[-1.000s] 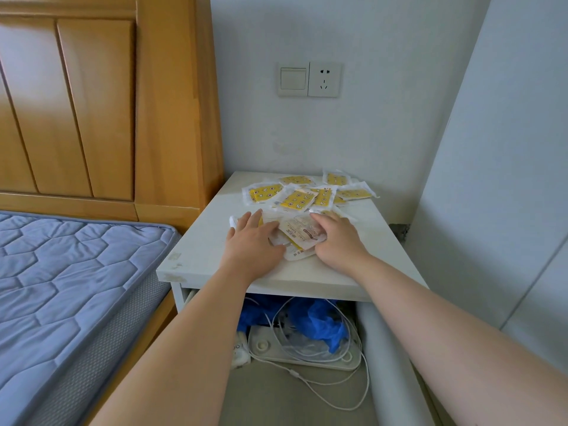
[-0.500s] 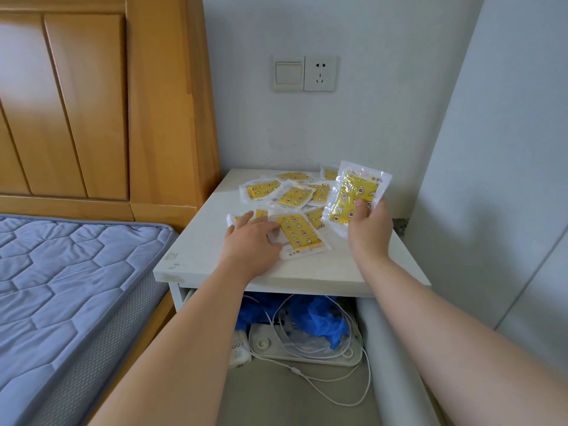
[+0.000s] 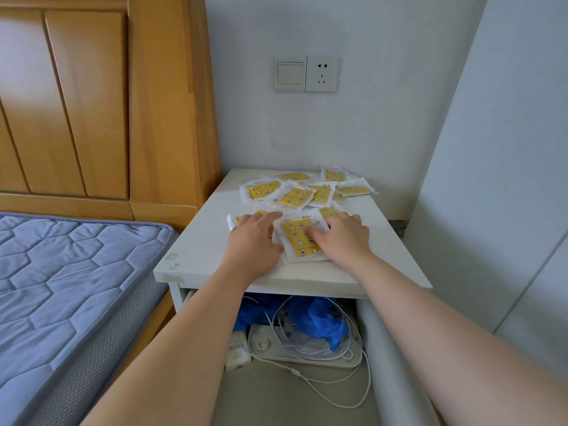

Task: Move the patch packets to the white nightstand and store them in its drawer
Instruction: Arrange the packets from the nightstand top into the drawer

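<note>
A: Where are the packets?

B: All on top of the white flat-topped nightstand [image 3: 209,235]. The flat yellow-printed patch packets in clear-white plastic sleeves [image 3: 293,196] are scattered loose at the back, some overlapping. One yellow packet [image 3: 296,238] sits near the front edge, between the hands.

A: Hands?

B: The left hand [image 3: 253,241] is flat with fingers straight, pressing on a partly covered packet [image 3: 232,220]. The right hand [image 3: 342,239] lies on the front packet with fingers loosely bent on its face. No pinch visible, and nothing is lifted.

A: Handling?

B: My guess is near weightless, thin and floppy. The film looks slick, so stacked ones will probably slide apart. They lie flush on the top, so there's little edge to grab. I'd rake them into a pile, then pinch it by the sealed border, or drag one to the table edge and take the overhang. Not fragile, though creasing is possible.

A: Drawer?

B: Unclear. Under the top there's an open space holding a crumpled blue plastic bag [image 3: 319,321], a looped white cable [image 3: 365,392] and a flat white tray-like unit [image 3: 307,358]. I can't tell if that's a pulled-out drawer or the floor. No drawer front or handle is visible.

A: Anything else hidden?

B: The right thumb is out of sight, and the packet count is unknown because of overlaps and the hands. The packet print is too small to read.
</note>
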